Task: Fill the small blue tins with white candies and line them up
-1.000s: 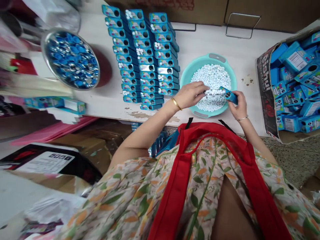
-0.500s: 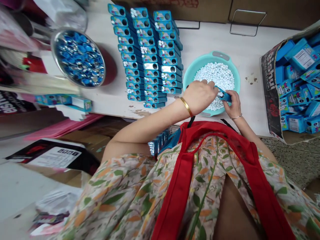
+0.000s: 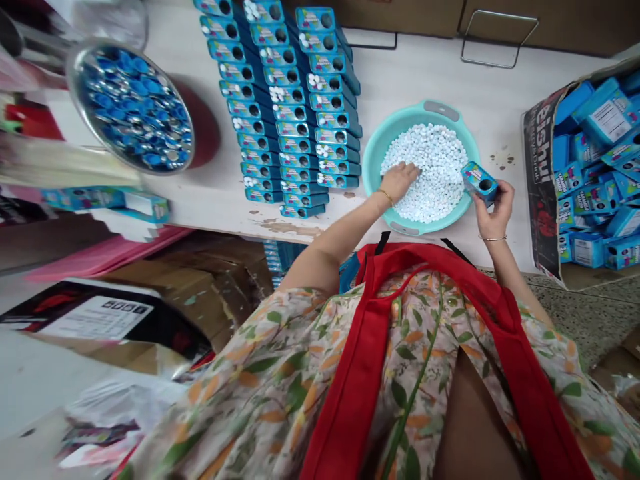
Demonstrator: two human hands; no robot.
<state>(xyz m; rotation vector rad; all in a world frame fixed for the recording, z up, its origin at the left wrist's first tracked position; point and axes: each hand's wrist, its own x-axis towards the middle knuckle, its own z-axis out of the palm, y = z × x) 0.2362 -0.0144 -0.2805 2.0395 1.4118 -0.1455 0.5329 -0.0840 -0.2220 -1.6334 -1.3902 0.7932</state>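
Note:
In the head view, my left hand (image 3: 399,181) reaches into a turquoise basin (image 3: 373,157) of small white round candies (image 3: 437,177). Its fingers are slightly apart and bent, and their tips touch or sink into the candies; whether any are pinched is hidden. My right hand (image 3: 495,205), at the basin's right rim, is closed around a small blue box (image 3: 479,181) with a dark round hole in its top. The box is tilted, its far end over the rim. Left of the basin stand three rows of similar blue boxes (image 3: 336,139), some with white candies on top.
A steel pot (image 3: 187,143) of blue and silver caps stands at the left. On the right, a carton (image 3: 540,193) holds many blue boxes. Brown cartons (image 3: 410,17) and a wire handle (image 3: 493,63) line the back. Flattened blue packaging (image 3: 145,205) lies at the left table edge.
My left hand first poured candies at the box, then covered its top, and has now gone back into the basin. My right hand has moved the box rightward to the rim.

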